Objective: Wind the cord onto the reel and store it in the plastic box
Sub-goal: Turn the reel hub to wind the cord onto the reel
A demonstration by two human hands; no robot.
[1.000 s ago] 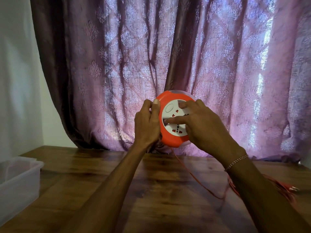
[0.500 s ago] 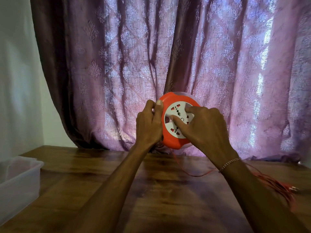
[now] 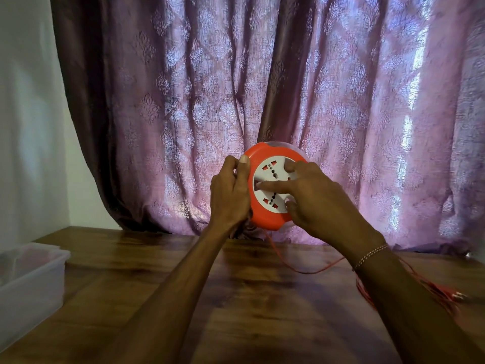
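Holding the reel upright above the table, socket face toward me: my left hand is clamped on its left rim, my right hand spread flat on the white hub, fingertips pressed in to turn it. Cord drops from the reel's underside and trails right, under my right wrist, to a loose heap. Plastic box sits well apart at far left, nearer my left hand.

Dim room, backlit: daylight seeps through the purple curtain, brightest in streaks at right, leaving the forearms dark. Faint sheen and soft arm shadows on the wooden surface. Wide-angle bowing at the frame edges; the red cord at right is smeared, and the plastic box is soft.
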